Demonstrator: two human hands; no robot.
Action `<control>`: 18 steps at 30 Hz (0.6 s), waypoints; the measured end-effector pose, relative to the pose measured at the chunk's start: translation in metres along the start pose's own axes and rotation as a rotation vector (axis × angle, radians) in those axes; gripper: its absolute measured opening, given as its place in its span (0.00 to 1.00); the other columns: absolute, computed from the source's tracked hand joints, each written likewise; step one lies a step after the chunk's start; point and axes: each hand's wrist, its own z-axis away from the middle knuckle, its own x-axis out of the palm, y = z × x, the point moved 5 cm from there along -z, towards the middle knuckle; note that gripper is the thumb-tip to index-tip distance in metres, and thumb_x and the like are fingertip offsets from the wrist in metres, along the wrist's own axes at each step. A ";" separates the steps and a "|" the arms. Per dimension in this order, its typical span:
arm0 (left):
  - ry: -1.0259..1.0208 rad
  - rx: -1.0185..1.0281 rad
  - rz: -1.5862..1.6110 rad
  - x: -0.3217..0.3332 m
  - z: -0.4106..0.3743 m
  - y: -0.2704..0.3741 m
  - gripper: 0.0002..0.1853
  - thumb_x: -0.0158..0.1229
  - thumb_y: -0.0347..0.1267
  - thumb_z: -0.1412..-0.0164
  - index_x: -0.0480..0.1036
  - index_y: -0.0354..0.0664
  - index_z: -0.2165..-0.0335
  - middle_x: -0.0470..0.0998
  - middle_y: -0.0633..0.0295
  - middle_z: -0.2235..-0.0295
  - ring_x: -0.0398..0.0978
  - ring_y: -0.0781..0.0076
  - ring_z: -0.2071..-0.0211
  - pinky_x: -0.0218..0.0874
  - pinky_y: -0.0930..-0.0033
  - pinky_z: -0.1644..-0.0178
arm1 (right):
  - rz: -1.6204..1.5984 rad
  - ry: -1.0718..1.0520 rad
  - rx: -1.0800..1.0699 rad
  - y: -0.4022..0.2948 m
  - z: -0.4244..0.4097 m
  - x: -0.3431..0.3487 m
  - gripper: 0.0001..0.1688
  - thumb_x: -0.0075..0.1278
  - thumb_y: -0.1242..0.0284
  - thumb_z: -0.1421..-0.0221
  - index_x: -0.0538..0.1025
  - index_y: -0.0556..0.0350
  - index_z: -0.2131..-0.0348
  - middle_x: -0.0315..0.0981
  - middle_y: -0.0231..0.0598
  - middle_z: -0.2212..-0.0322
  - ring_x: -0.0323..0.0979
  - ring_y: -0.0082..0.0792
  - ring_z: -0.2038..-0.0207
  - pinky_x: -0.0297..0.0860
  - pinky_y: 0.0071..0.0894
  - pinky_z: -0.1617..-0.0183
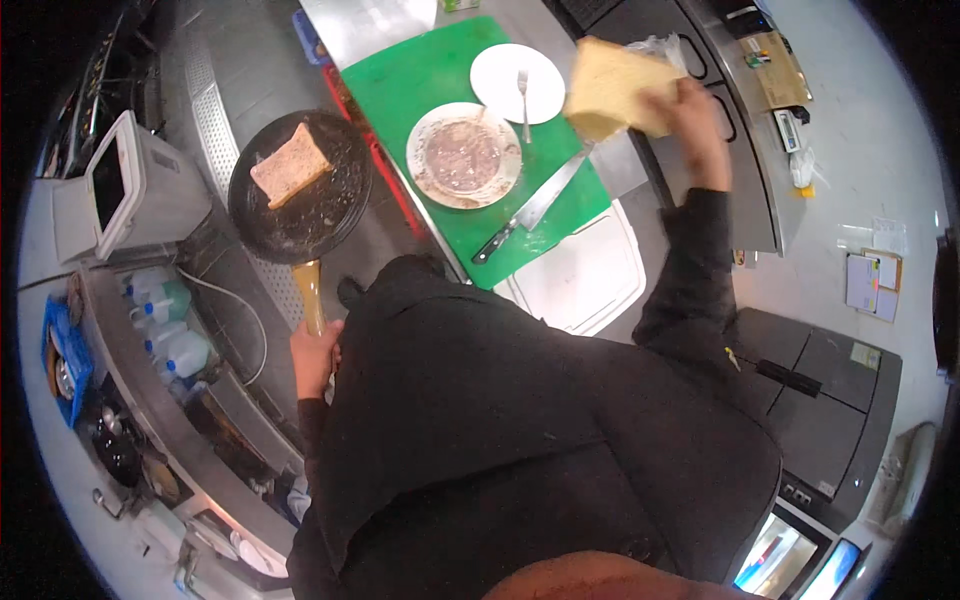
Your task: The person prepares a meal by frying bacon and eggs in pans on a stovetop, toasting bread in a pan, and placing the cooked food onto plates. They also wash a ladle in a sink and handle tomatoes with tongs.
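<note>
My left hand (316, 360) is closed around the handle of a black frying pan (330, 206), held out over the floor. One slice of bread (291, 166) with a pinkish-brown surface lies in the pan. My right hand (686, 124), slightly blurred, touches a large pale yellow block of bread (619, 88) at the counter's far right; whether it grips it cannot be told. On the green cutting board (420, 75) stand a plate with brown residue (463, 156) and a white plate (499, 86) bearing a fork (523, 94). A chef's knife (534, 206) lies diagonally beside them.
A white plastic lid or bin (592, 277) is at the board's near right edge. Left of the pan stands a white lidded container (154, 191), with capped plastic jugs (184, 352) on a shelf below. Dark cabinet doors (720, 157) with handles are at the right.
</note>
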 end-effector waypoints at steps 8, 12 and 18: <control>-0.032 -0.051 0.097 -0.021 -0.012 -0.016 0.12 0.64 0.34 0.46 0.68 0.40 0.74 0.67 0.68 0.86 0.63 0.82 0.88 0.55 0.77 0.85 | -0.355 -0.129 0.470 0.150 0.043 0.264 0.25 0.63 0.66 0.53 0.75 0.67 0.61 0.76 0.36 0.72 0.73 0.25 0.75 0.69 0.25 0.72; -0.024 -0.041 0.072 -0.033 -0.010 -0.018 0.12 0.64 0.33 0.47 0.68 0.40 0.74 0.67 0.68 0.86 0.63 0.82 0.88 0.56 0.76 0.85 | 0.422 -0.017 0.116 0.136 0.045 0.255 0.34 0.65 0.61 0.58 0.73 0.70 0.58 0.73 0.53 0.65 0.73 0.45 0.65 0.71 0.40 0.62; 0.004 -0.044 0.060 -0.042 -0.009 -0.026 0.13 0.63 0.33 0.46 0.67 0.39 0.74 0.68 0.67 0.86 0.64 0.81 0.88 0.56 0.75 0.85 | 0.445 -0.244 -0.454 0.096 0.056 0.270 0.28 0.53 0.69 0.51 0.72 0.55 0.49 0.71 0.57 0.57 0.69 0.55 0.55 0.65 0.47 0.49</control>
